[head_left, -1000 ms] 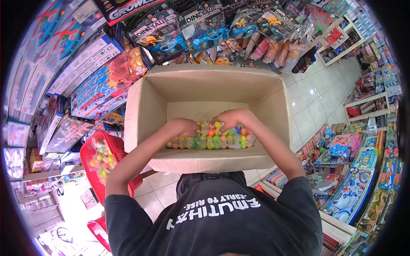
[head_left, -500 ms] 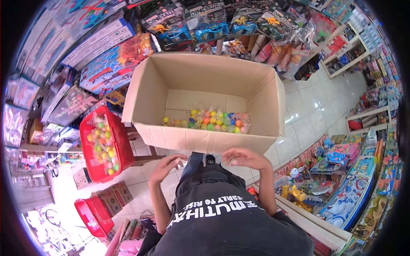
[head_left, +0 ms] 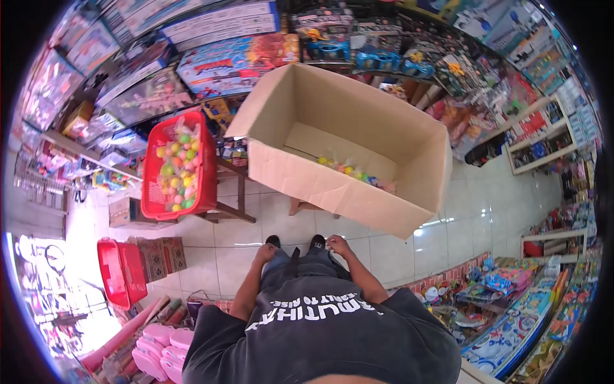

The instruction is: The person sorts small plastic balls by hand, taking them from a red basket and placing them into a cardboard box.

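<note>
My left hand (head_left: 263, 253) hangs low in front of my thigh, its fingers too small and turned away to make out. Opposite it, my right hand (head_left: 338, 244) is held near my other thigh with loosely bent fingers and nothing visible in them. Both hands are apart from the large open cardboard box (head_left: 345, 195), which sits tilted in view beyond them. Inside the box, bagged colourful small balls (head_left: 352, 169) lie along the near side, partly hidden by its wall. To the left, a red plastic basket (head_left: 208, 173) holds more bagged balls (head_left: 179, 168).
Wooden stools (head_left: 242, 195) stand under the basket and box on a tiled floor (head_left: 377, 256). Another red basket (head_left: 114, 275) and cardboard cartons (head_left: 157, 256) are at lower left. Packaged toys (head_left: 236, 64) line the back; pink cases (head_left: 160, 349) and toy shelves flank me.
Both my hands have dropped from beside the box's near edge to my thighs. My view has turned and pulled back, so the box appears farther right and angled.
</note>
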The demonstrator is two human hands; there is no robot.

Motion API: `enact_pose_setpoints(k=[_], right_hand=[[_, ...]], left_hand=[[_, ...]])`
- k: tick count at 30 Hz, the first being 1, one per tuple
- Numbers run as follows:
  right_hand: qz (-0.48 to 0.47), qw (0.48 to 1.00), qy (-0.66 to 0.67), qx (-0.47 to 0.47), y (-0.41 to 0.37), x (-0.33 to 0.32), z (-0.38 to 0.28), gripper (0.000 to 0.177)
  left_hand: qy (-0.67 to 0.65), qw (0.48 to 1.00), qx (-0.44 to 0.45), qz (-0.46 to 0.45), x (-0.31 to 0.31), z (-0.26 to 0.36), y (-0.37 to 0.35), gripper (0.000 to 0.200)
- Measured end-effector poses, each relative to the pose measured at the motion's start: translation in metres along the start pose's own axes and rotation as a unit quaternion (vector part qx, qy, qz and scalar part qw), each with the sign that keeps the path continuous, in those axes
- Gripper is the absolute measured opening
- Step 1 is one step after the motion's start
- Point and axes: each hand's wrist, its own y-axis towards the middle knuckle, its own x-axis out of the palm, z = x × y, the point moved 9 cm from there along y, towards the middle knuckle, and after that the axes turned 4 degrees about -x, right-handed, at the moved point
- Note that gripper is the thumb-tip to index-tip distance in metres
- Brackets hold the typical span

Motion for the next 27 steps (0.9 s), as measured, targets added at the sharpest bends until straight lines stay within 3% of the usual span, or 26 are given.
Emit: enact_pose_setpoints(k=[2,5,8,12,18,20,23,27], right_hand=[[-0.041,0.996,-0.002,0.076,-0.002,0.008,0.012,0.021],[-0.042,0.993,-0.014,0.106,-0.001,0.008,0.019,0.021],[-0.004,0.989,0.010,0.146,0.001,0.012,0.018,0.022],[0.040,0.986,0.032,0.161,0.019,0.045,0.007,0.021],[0.000,0.997,0.030,0.074,0.056,0.147,-0.072,0.021],[-0.030,0.998,0.014,0.045,0.067,0.184,-0.097,0.022],[-0.087,0.996,-0.019,-0.020,0.078,0.231,-0.152,0.022],[-0.132,0.982,-0.038,-0.128,0.091,0.255,-0.223,0.018]], left_hand=[[0.000,0.999,-0.005,0.045,-0.005,-0.017,-0.008,0.033],[-0.203,0.976,0.017,0.079,-0.013,-0.044,-0.023,0.035],[-0.180,0.979,-0.015,0.090,-0.023,-0.100,-0.013,0.033],[-0.166,0.978,-0.053,0.116,-0.081,-0.123,-0.044,0.032],[-0.237,0.967,-0.059,0.072,-0.124,-0.161,-0.043,0.034],[-0.169,0.982,0.052,0.067,-0.146,-0.131,-0.054,0.037],[-0.185,0.977,0.105,0.019,-0.171,-0.102,-0.071,0.035],[-0.253,0.951,0.171,0.049,-0.236,-0.050,-0.117,0.030]])
